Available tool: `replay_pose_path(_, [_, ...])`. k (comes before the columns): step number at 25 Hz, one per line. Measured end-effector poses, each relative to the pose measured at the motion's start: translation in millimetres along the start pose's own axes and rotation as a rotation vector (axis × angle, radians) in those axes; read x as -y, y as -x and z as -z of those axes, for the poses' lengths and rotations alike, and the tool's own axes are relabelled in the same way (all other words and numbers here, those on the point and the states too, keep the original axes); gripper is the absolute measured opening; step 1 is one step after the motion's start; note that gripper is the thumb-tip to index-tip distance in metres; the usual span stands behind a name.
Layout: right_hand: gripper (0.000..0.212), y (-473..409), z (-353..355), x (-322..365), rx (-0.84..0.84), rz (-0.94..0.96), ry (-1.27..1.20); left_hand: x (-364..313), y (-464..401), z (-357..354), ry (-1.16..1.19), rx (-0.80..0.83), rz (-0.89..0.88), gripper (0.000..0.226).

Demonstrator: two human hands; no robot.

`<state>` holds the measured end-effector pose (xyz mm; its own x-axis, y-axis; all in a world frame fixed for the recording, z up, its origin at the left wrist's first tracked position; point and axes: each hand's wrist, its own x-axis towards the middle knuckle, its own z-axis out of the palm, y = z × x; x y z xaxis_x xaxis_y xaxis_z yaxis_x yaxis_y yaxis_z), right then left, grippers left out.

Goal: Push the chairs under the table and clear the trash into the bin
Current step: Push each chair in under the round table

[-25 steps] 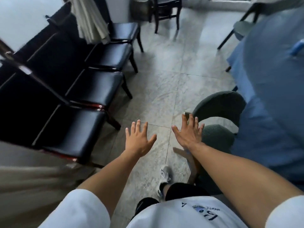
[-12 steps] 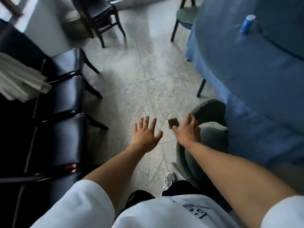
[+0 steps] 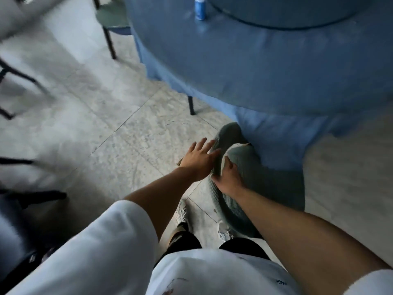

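Head view, looking down past a white shirt (image 3: 212, 271) and two bare forearms. No bin shows; the only container in sight is a blue can (image 3: 200, 8) standing upright on the table (image 3: 244, 56), its contents hidden.

The green chair (image 3: 244, 165) stands right against the table's edge, its curved back toward the person and its seat partly under the hanging blue tablecloth (image 3: 276, 133). The right hand (image 3: 228, 177) grips the top rim of the chair back, thumb on the near side, fingers curled over it. The left hand (image 3: 200, 160) lies flat with fingers straight and spread, fingertips touching the outer side of the back, holding nothing.

A dark table leg (image 3: 191, 105) stands just left of the chair. A second green chair (image 3: 112, 18) is tucked at the table's far left edge. Blurred dark chair frames (image 3: 17, 81) fill the left side, well apart from the hands.

The chair back is rounded and padded, with ribbed fabric. The cloth drapes in soft folds. The floor (image 3: 106, 128) is pale speckled stone tile with thin joints. White sneakers (image 3: 181, 211) stand just behind the chair.
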<state>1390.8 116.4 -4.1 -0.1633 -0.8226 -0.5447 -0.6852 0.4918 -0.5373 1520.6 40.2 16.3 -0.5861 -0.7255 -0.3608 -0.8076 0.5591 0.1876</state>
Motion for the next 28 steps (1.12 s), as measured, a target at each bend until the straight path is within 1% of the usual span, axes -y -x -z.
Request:
replay_pose_path(2, [0.087,-3.6,-4.5,1.5,-0.011,-0.072,-0.074,6.5,-33.3,9.7,-0.107,0.06,-0.176,0.054])
replay_pose_path(4, [0.091,-7.9,-10.2,4.9,0.012,-0.152,-0.145,10.0,-65.0,15.1,-0.239,0.128,-0.327,0.054])
replay_pose_path(6, [0.096,-15.0,-16.3,8.1,-0.006,-0.203,-0.214,12.2,-95.9,17.9,-0.344,0.194,-0.415,0.053])
replay_pose_path(9, [0.098,-21.1,-29.9,21.6,-0.073,-0.256,-0.226,14.1,-132.0,14.1,-0.479,0.237,-0.529,0.054])
replay_pose_path(12, [0.088,-21.8,-48.3,30.7,-0.127,-0.342,-0.197,13.1,-152.8,7.8,-0.57,0.284,-0.662,0.056])
replay_pose_path(15, [0.076,-21.4,-54.4,34.2,-0.19,-0.424,-0.165,17.3,-153.1,5.7,-0.511,0.257,-0.691,0.054])
replay_pose_path(18, [0.07,-20.3,-52.3,37.2,-0.194,-0.433,-0.172,21.8,-146.7,8.7,-0.463,0.219,-0.692,0.056])
replay_pose_path(21, [0.066,-15.4,-51.8,44.3,-0.144,-0.422,-0.131,31.6,-136.3,10.0,-0.421,0.229,-0.658,0.059])
replay_pose_path(25, [0.049,0.6,-63.5,49.1,-0.033,-0.374,-0.041,57.1,-104.6,0.3,-0.363,0.189,-0.62,0.058])
replay_pose_path(28, [0.04,15.9,-74.0,47.7,0.021,-0.335,0.017,67.6,-73.4,-11.1,-0.286,0.162,-0.553,0.055])
